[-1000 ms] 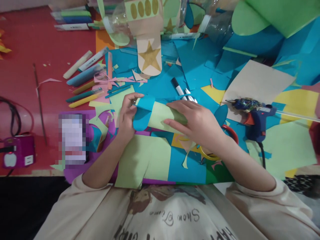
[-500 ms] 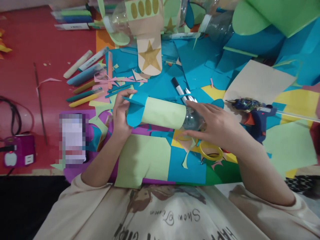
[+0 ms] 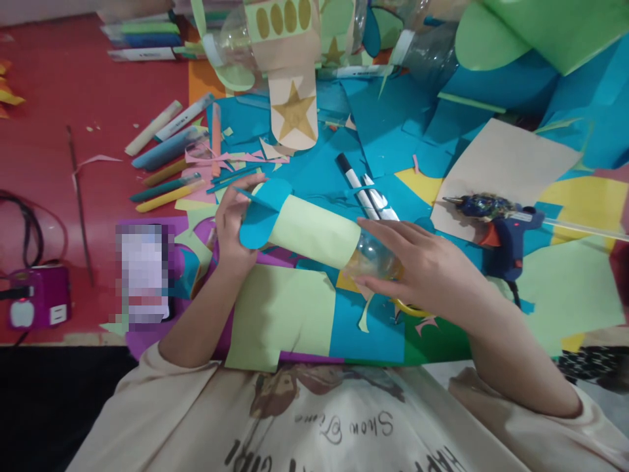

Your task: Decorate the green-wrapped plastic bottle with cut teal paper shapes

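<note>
A clear plastic bottle (image 3: 374, 252), wrapped in light green paper (image 3: 314, 233), is held tilted between my two hands above the table. Blue paper pieces (image 3: 263, 213) stick out at its left end like fins. My left hand (image 3: 233, 219) is closed around that finned end. At the other end, my right hand (image 3: 422, 265) grips the bare clear part between thumb and fingers. Its neck is hidden behind my right hand. Below lies a light green paper sheet (image 3: 289, 308) with a cut corner. Yellow-handled scissors (image 3: 410, 308) are partly covered by my right hand.
A blue hot glue gun (image 3: 511, 239) lies at the right by a beige sheet (image 3: 496, 164). Markers (image 3: 164, 147) and a phone (image 3: 143, 272) are on the left. A decorated bottle (image 3: 285, 59) stands at the back; black-and-white markers (image 3: 358, 187) lie mid-table among paper scraps.
The wrapped bottle has tilted, its right end dropping toward me and its left end shifting slightly left. My right hand has lowered with it, uncovering more of the markers and glue gun.
</note>
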`<action>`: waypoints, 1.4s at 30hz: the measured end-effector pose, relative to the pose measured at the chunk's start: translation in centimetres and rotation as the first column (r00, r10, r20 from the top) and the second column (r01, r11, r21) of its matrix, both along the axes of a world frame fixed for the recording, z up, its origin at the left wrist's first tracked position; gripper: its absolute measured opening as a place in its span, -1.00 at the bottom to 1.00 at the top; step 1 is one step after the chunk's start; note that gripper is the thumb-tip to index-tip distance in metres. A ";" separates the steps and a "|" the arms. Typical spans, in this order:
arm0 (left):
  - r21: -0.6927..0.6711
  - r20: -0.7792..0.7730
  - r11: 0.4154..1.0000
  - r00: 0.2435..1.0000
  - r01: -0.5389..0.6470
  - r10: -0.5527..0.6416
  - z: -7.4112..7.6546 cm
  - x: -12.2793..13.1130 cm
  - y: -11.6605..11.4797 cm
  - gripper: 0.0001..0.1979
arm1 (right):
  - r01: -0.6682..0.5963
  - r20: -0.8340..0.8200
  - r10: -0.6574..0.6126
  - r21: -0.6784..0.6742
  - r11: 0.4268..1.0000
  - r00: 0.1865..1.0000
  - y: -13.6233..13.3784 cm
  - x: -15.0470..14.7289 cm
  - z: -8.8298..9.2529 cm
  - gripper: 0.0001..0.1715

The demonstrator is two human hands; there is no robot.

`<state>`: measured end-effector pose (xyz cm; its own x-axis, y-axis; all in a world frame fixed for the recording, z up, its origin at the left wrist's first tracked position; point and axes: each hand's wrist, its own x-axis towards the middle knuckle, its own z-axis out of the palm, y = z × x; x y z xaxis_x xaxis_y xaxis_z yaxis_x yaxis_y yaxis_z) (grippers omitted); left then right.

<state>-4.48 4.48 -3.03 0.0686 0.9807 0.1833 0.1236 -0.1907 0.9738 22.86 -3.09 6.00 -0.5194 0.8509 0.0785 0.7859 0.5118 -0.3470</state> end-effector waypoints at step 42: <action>0.273 -0.469 0.960 0.863 -0.060 0.187 1.4 -2.8 1.6 -0.67 | 0.310 -0.284 -0.387 -0.280 0.908 0.877 0.8 -4.5 -2.7 -0.18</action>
<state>-7.28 6.09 -1.59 0.0925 0.9165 0.3892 0.6062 -0.3619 0.7082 18.37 -2.28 3.32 -0.1626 0.9865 -0.0188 0.7209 0.1057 -0.6850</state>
